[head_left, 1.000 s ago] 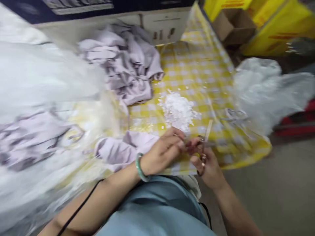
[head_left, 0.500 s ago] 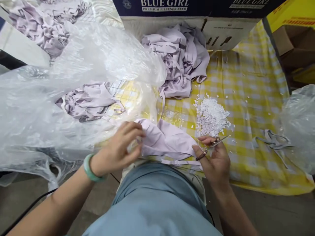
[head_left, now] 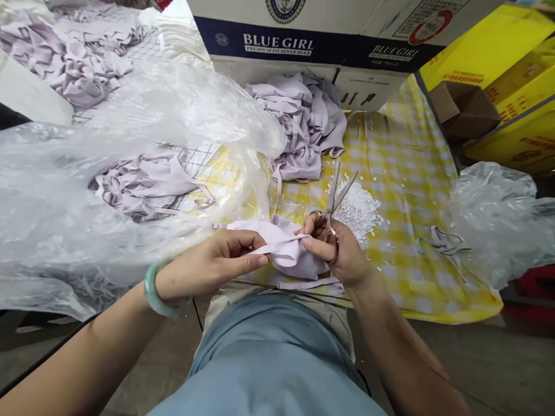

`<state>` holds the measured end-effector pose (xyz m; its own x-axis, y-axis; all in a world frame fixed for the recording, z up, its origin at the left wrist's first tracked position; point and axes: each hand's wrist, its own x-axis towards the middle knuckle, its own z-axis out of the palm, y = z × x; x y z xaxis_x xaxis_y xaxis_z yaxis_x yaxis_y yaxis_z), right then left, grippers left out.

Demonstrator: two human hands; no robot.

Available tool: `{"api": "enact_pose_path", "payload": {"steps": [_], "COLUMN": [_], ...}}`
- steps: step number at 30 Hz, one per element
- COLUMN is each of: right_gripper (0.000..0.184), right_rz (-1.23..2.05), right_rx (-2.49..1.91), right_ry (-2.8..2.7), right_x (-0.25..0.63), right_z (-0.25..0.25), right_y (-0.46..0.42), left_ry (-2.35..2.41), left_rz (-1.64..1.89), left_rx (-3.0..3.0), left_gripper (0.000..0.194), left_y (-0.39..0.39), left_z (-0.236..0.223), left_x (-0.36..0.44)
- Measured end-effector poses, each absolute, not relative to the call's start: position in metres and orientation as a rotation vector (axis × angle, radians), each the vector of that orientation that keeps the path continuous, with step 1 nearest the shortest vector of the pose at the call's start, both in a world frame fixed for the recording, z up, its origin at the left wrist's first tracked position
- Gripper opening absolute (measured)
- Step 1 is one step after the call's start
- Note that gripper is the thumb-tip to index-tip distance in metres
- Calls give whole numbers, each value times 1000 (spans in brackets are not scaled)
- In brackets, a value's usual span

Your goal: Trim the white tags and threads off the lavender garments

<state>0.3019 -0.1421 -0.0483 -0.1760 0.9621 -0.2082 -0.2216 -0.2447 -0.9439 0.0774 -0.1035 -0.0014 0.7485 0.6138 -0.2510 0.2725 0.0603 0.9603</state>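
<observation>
Yellow checked cloth [head_left: 381, 138] takes up most of the work surface here, its front edge running right by the person's waist and its right corner reaching past the hands. The widest run of checks lies right of the white scraps, out toward that corner; the left side is crowded by crumpled plastic sheeting [head_left: 195, 110]. Big beer carton [head_left: 277, 43] walls off the back, with a lilac heap [head_left: 303, 110] piled in front of it. A clear plastic bag [head_left: 498, 231] sits at the right edge, can't tell what's in it.

An open brown box [head_left: 468, 107] is beyond the cloth's back right edge, contents too shadowed to make out. A lilac bundle [head_left: 147, 179] shows in a gap in the sheeting.

The lilac piece [head_left: 299, 260] is near the front edge, between both hands. Left hand [head_left: 228, 254] is nearly closed, thumb and fingers pinching a narrow band of it. Right hand [head_left: 336, 248] is curled with fingers in the handles of the scissors [head_left: 332, 202], thumb and fingertip also nipping the fabric. Blades are spread, tips pointing away over the edge of the little pile of white scraps [head_left: 359, 211]
</observation>
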Motion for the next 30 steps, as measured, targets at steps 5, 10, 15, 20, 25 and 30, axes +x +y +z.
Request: {"api": "enact_pose_path", "payload": {"steps": [5,10,15,20,25,30], "right_gripper": [28,26,33,39,32,36], "right_rz": [1633,1671,1783,1757,1288,823], "right_rx": [-987,-951,-917,-935,-1419,-1629], "right_ry": [-911,-787,-679,-704,-1164,-1637], "right_x": [314,302,276,265,296,314], "right_z": [-38,-58,-74,-75,-61,-40], "right_y": [-134,-128,-128,-130,-147,-179], "left_ry": [752,772,742,693,787,735], "left_rz": [313,432,819,940,992,980], "left_rx": [1226,1254,1522,1289,1211,1375], "left_gripper": [27,28,20,25,24,25], "left_y": [-109,-117,-115,-106,-106,-113], "left_z": [-10,-18,-14,-19,-32,-47], "left_x": [89,100,119,136,144,153]}}
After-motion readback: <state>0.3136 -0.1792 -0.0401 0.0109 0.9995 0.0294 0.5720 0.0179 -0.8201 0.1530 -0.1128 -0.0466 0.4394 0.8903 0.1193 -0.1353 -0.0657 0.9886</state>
